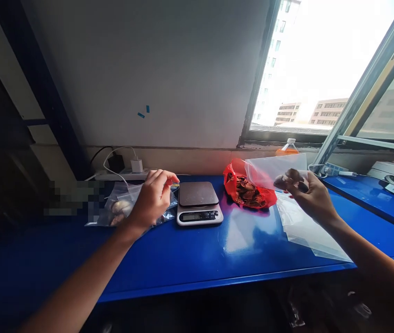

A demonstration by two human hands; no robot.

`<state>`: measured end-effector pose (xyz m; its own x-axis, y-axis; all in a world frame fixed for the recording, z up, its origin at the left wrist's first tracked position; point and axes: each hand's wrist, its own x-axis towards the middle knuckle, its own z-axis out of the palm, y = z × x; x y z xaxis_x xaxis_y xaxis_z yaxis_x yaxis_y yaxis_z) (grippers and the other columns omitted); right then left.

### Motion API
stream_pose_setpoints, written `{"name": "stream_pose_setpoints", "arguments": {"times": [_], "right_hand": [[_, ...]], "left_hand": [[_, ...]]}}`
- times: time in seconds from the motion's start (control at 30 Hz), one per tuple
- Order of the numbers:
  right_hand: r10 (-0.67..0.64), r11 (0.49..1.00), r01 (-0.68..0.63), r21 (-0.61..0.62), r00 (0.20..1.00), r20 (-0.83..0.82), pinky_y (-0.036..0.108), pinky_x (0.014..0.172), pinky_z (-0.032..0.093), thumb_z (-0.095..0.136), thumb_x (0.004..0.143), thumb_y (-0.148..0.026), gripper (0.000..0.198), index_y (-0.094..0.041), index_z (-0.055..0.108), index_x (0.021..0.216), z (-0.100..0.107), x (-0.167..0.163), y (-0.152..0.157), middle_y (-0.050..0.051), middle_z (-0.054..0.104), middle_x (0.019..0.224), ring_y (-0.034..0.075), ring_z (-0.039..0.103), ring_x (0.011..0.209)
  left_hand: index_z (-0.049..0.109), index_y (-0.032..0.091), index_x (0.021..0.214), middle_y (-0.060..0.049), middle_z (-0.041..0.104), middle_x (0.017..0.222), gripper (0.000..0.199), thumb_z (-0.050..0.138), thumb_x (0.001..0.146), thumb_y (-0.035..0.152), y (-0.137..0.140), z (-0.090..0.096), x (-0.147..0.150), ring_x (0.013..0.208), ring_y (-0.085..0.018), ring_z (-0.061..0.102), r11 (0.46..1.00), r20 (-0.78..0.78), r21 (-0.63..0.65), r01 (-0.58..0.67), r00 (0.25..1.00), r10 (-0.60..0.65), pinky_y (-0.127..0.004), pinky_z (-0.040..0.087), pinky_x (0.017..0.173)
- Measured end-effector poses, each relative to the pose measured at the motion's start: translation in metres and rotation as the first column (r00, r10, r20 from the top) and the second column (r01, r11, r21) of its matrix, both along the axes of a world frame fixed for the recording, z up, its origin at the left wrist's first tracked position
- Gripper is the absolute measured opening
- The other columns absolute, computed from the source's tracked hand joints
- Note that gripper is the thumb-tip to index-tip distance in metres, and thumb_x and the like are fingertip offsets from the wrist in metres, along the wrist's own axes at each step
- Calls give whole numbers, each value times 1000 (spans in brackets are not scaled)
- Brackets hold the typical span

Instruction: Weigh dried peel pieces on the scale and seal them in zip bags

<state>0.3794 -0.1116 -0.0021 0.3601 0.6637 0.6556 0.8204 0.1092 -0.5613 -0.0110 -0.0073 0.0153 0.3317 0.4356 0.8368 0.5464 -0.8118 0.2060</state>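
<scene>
My right hand [309,196] grips a clear plastic bag [261,167] with a few dark brown, roundish pieces [292,179] inside. The bag is held up, its empty end toward the left, partly in front of an open red plastic bag [229,181] full of dried brown pieces [247,190]. My left hand [155,192] is raised with fingers curled and tips pinched; whatever is between them, if anything, is hidden. It is in front of filled clear bags [116,210] with pale brown pieces. Between the hands stands a kitchen scale [199,199], nothing on its plate.
Flat clear bags [303,226] lie under my right hand on the blue table [197,263]. Along the wall are a power strip [113,175] and a white charger [136,165] with a cable. An orange-filled bottle [289,148] stands by the window frame.
</scene>
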Motion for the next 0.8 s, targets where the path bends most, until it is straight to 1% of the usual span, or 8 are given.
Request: {"name": "stream_pose_setpoints", "arguments": {"times": [0.07,0.13,0.23,0.33,0.47,0.53,0.67,0.8], "right_hand": [[-74,997,74,-3,996,43,40,64,53,59,82,-54,37,-22,60,101,4,3,8,10,68,90,28,67,79],[-75,997,78,-23,991,111,39,66,51,60,82,-52,34,-23,60,100,10,4,21,9,69,89,28,66,80],[83,983,-18,-184,931,356,35,68,48,55,86,-38,26,-21,60,105,19,8,45,11,70,94,26,66,82],[209,941,-39,-335,847,489,33,72,48,52,85,-27,27,-17,62,108,27,9,68,14,69,100,25,64,87],[298,879,-22,-477,806,512,33,73,47,52,88,-38,32,-18,64,110,40,3,89,14,68,103,25,64,89],[262,876,29,-482,810,525,34,71,46,47,91,-40,32,-18,66,106,48,-1,95,13,70,100,26,65,87],[82,906,169,-387,828,555,33,67,42,49,87,-25,25,-20,69,101,63,-11,102,11,71,98,26,65,85],[-81,920,265,-289,850,520,32,61,38,50,83,-20,26,-19,71,99,75,-25,102,12,70,88,25,63,74]], "left_hand": [[58,19,84,-3,62,81,22,41,82,5,-2,-4,4,80,-19,56,999,-57,-32,33,998,-35,-33,49,74],[59,19,85,-3,62,81,25,40,81,3,-1,-8,5,78,-18,56,997,-89,-50,59,994,-63,-32,49,72],[60,19,88,-3,63,82,26,40,82,3,3,-12,4,79,-18,57,995,-98,-64,78,992,-84,-31,50,72],[59,19,92,-3,63,81,26,41,82,4,6,-13,3,80,-19,58,993,-120,-99,66,990,-78,-32,50,72],[58,19,91,-3,62,83,26,40,82,2,5,-11,1,83,-19,57,992,-146,-112,52,987,-68,-32,49,74],[58,19,89,-3,62,85,29,38,81,-1,4,-11,0,84,-19,56,993,-168,-110,48,984,-67,-32,49,75],[57,19,83,-2,58,79,35,35,73,-7,2,-9,-3,79,-17,53,990,-238,-137,29,969,-62,-30,46,71],[59,18,92,-2,56,82,37,36,76,-6,0,-9,-2,80,-17,54,982,-226,-184,52,970,-93,-30,47,72]]}}
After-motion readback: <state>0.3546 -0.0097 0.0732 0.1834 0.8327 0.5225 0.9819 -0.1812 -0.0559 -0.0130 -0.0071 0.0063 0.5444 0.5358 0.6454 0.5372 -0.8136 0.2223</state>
